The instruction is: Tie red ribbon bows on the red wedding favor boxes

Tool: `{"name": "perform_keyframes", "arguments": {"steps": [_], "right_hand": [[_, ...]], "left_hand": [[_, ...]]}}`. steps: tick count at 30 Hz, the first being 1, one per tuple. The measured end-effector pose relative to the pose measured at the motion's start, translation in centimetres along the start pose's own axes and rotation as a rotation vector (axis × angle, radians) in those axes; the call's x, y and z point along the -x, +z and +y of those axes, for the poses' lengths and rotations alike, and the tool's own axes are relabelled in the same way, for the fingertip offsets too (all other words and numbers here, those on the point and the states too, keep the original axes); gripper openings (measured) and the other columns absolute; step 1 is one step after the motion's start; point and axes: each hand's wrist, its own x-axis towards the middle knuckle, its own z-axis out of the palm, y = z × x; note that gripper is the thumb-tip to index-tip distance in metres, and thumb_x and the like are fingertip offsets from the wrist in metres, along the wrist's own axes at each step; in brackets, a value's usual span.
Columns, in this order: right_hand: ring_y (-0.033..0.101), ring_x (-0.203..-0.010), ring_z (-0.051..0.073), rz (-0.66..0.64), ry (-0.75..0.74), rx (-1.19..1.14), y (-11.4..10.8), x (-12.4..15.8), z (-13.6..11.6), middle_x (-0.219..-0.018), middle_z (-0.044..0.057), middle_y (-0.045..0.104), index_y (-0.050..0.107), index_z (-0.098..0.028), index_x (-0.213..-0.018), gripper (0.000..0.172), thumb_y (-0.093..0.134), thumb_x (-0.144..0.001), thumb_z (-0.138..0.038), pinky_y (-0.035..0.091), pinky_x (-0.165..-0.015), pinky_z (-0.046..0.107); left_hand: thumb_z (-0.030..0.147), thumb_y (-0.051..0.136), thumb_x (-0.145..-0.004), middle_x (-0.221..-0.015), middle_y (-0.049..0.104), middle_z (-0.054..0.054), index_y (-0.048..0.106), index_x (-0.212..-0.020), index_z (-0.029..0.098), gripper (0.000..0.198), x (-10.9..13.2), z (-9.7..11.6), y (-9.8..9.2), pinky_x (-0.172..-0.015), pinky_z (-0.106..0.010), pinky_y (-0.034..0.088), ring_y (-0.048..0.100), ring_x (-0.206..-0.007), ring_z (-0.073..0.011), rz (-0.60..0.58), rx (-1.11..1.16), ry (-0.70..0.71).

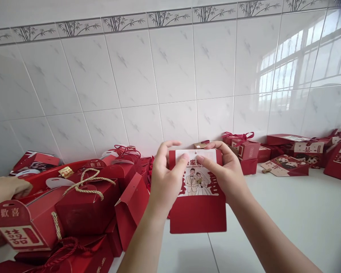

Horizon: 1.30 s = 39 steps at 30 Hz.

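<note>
A red gift box [198, 214] with a white flap showing a cartoon bride and groom is held up in front of me, above the white table. My left hand [169, 174] grips its left side, the thumb lying on the flap near the top. On the other side my right hand [226, 170] grips the box, its thumb also pressed on the flap near a small hole. The fingers behind the box are partly hidden.
Red gift boxes with gold cord [85, 204] are heaped at the left, where another person's hand [11, 187] reaches in. More red boxes [287, 165] lie at the right along the tiled wall [176, 68]. A ribbon-tied box [243, 149] stands behind my right hand.
</note>
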Motion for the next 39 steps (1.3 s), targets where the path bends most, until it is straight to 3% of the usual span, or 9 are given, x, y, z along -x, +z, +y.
{"name": "perform_keyframes", "arguments": {"steps": [2,4,10,17,22,30,39], "right_hand": [[0.064,-0.058,0.015,0.001,0.005,-0.003,-0.2,-0.1,0.0,-0.076,-0.002,0.067,0.054,-0.025,-0.088,0.033,0.079,-0.067,-0.032,0.054,-0.051,0.027],[0.065,-0.06,0.015,-0.007,0.007,-0.002,-0.3,-0.2,0.0,-0.077,-0.002,0.068,0.054,-0.025,-0.088,0.033,0.079,-0.067,-0.032,0.055,-0.052,0.028],[0.065,-0.06,0.016,-0.007,0.016,-0.028,-0.6,-0.2,-0.4,-0.073,-0.003,0.068,0.054,-0.026,-0.088,0.032,0.079,-0.068,-0.029,0.055,-0.054,0.028],[0.064,-0.062,0.014,0.005,-0.079,0.023,-0.6,0.1,-1.1,-0.079,-0.003,0.067,0.055,-0.026,-0.085,0.027,0.077,-0.07,-0.027,0.054,-0.053,0.026],[0.065,-0.063,0.015,-0.002,-0.069,0.022,-0.6,0.1,-1.0,-0.081,-0.002,0.067,0.055,-0.026,-0.086,0.028,0.077,-0.069,-0.028,0.055,-0.053,0.027],[0.066,-0.058,0.016,-0.029,0.049,-0.047,-0.4,0.1,-1.2,-0.075,-0.003,0.068,0.054,-0.029,-0.097,0.038,0.078,-0.068,-0.029,0.055,-0.053,0.029],[0.068,-0.061,0.017,-0.037,0.065,-0.049,-0.4,0.1,-1.1,-0.076,-0.004,0.07,0.056,-0.028,-0.098,0.043,0.081,-0.064,-0.03,0.056,-0.057,0.031]], "left_hand": [[0.033,0.07,-0.074,-0.078,0.065,0.001,0.052,-0.112,0.029,0.042,0.0,0.2,0.2,-0.067,-0.031,0.051,0.064,-0.076,-0.0193,0.073,0.026,-0.028],[0.035,0.075,-0.07,-0.078,0.066,0.0,0.054,-0.112,0.026,0.047,0.0,0.4,0.2,-0.069,-0.033,0.052,0.064,-0.078,-0.0203,0.073,0.061,-0.075],[0.038,0.076,-0.069,-0.081,0.071,-0.006,0.067,-0.09,0.017,0.031,-0.1,0.5,0.1,-0.07,-0.036,0.055,0.068,-0.08,-0.0247,-0.128,0.192,-0.195],[0.037,0.075,-0.072,-0.087,0.074,-0.008,0.072,-0.091,0.017,0.027,0.4,0.6,0.8,-0.074,-0.035,0.054,0.067,-0.088,-0.0258,-0.106,0.153,-0.08],[0.033,0.075,-0.073,-0.094,0.074,-0.009,0.072,-0.096,0.016,0.028,0.3,0.6,0.6,-0.08,-0.035,0.054,0.066,-0.097,-0.0271,-0.174,0.19,-0.107],[0.032,0.073,-0.074,-0.088,0.075,-0.009,0.074,-0.092,0.016,0.024,0.4,0.4,0.9,-0.079,-0.04,0.056,0.07,-0.084,-0.026,-0.161,0.28,-0.119],[0.031,0.075,-0.073,-0.085,0.075,-0.008,0.073,-0.088,0.016,0.021,-0.2,0.2,0.4,-0.075,-0.038,0.057,0.07,-0.082,-0.025,-0.178,0.259,-0.158]]}}
